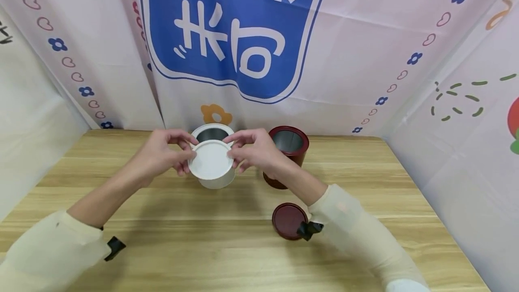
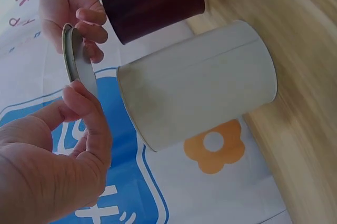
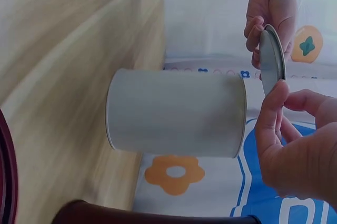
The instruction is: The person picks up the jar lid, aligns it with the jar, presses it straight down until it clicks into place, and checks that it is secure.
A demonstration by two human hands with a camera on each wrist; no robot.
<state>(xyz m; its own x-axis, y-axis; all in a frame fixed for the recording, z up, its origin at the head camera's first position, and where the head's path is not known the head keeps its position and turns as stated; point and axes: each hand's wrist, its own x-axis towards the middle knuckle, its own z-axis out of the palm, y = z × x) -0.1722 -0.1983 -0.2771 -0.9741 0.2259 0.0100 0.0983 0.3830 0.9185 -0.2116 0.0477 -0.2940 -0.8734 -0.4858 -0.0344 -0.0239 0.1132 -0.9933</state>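
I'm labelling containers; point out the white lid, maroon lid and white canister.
White lid (image 1: 211, 160), head view, flat face.
Maroon lid (image 1: 287, 220), head view, flat face.
White canister (image 2: 197, 86), left wrist view, side wall.

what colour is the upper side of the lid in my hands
White; that side of the lid shows best in the head view.

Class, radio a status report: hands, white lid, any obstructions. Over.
Left hand, right hand pinching white lid. Lid above open white canister, unseated. Nothing visible between.
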